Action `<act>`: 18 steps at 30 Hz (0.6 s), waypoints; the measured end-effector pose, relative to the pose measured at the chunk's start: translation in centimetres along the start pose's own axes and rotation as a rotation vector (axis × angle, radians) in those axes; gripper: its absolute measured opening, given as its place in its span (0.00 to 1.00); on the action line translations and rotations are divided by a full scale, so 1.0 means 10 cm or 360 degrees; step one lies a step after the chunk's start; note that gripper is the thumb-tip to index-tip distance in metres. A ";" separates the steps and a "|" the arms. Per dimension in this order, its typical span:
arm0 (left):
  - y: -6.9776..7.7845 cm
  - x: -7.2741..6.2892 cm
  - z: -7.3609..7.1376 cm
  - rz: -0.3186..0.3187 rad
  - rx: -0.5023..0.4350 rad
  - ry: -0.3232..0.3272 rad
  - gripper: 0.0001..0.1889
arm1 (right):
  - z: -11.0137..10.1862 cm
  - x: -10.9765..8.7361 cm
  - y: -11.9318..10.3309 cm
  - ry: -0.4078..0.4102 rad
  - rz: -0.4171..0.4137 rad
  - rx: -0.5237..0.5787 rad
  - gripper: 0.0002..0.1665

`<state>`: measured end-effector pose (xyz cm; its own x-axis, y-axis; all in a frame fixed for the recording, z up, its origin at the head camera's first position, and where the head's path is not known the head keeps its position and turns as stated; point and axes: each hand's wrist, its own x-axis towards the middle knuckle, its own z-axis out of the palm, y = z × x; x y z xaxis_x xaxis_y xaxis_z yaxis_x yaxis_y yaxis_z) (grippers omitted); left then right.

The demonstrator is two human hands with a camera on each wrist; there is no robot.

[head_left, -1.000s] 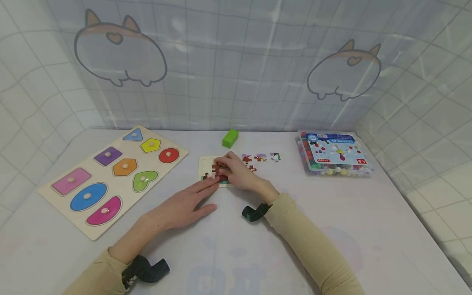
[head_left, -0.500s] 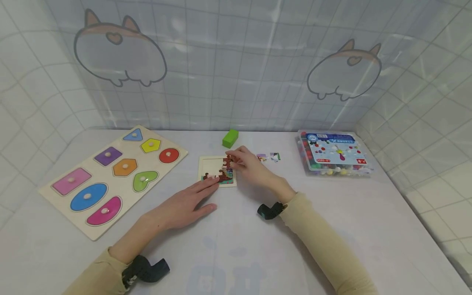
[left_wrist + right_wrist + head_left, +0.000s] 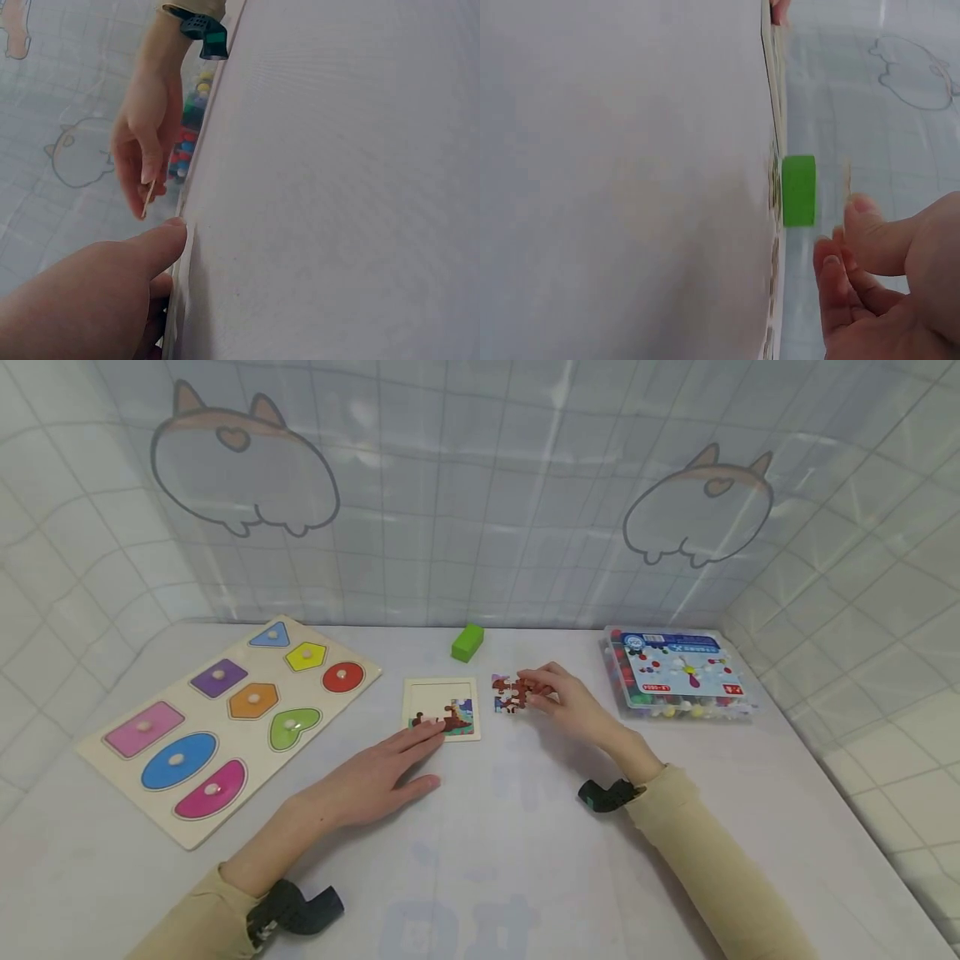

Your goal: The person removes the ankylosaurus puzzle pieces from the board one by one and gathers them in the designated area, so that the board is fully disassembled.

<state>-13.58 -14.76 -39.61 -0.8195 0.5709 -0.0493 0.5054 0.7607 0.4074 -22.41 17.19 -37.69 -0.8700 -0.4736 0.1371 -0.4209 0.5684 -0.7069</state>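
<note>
A small jigsaw puzzle tray [image 3: 427,683] with a pale wooden frame lies mid-table, its lower part filled with brown and green pieces [image 3: 456,720]. My left hand [image 3: 375,781] rests on the tray's lower left edge, fingers extended. To the right of the tray, my right hand [image 3: 573,708] pinches a brown puzzle piece [image 3: 521,693] between thumb and fingers. In the right wrist view that puzzle piece [image 3: 847,178] shows edge-on, raised off the tabletop. Loose puzzle pieces [image 3: 498,685] lie just under and beside it, partly hidden by the right hand.
On the left lies a wooden shape board [image 3: 258,731] with colourful knobbed shapes. Behind the tray stands a green block [image 3: 468,642]. A clear box of coloured parts [image 3: 678,672] sits at the back right. Behind the table hangs a printed curtain [image 3: 480,493].
My right hand has lifted the brown puzzle piece from the tray and moved right with it, over the loose pieces. The tray's right side shows again. My left hand has stayed in place.
</note>
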 end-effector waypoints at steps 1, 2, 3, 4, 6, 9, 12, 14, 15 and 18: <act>0.00 0.00 0.00 0.0001 -0.0004 0.0002 0.37 | -0.02 -0.02 0.03 0.0004 0.0006 -0.0003 0.25; 0.00 0.00 0.00 0.0004 -0.0008 0.0003 0.37 | -0.03 -0.04 0.05 0.0009 0.0012 -0.0007 0.25; 0.00 0.00 0.00 0.0007 -0.0012 0.0005 0.37 | -0.04 -0.06 0.08 0.0014 0.0017 -0.0014 0.25; 0.00 0.00 0.00 0.0009 -0.0012 0.0006 0.37 | -0.05 -0.08 0.10 0.0015 0.0024 -0.0026 0.25; 0.00 0.00 0.00 0.0013 -0.0010 0.0007 0.37 | -0.07 -0.10 0.14 0.0008 0.0029 -0.0041 0.25; 0.00 0.00 0.00 0.0011 -0.0009 0.0004 0.37 | -0.08 -0.13 0.17 -0.0020 0.0039 -0.0046 0.25; 0.00 0.00 0.00 0.0004 -0.0007 0.0002 0.37 | -0.07 -0.14 0.20 -0.0059 0.0037 -0.0049 0.25; 0.00 0.00 0.00 0.0002 -0.0006 0.0001 0.37 | -0.05 -0.14 0.23 -0.0067 0.0017 -0.0038 0.25; 0.00 0.00 0.00 0.0002 -0.0005 0.0001 0.37 | -0.04 -0.14 0.24 -0.0068 0.0006 -0.0034 0.25; 0.00 0.01 -0.01 0.0000 -0.0005 0.0003 0.37 | -0.02 -0.14 0.28 -0.0061 -0.0013 -0.0031 0.24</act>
<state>-13.64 -14.75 -39.52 -0.8199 0.5705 -0.0478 0.5047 0.7596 0.4103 -22.39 19.57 -39.76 -0.8562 -0.5034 0.1158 -0.4330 0.5771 -0.6924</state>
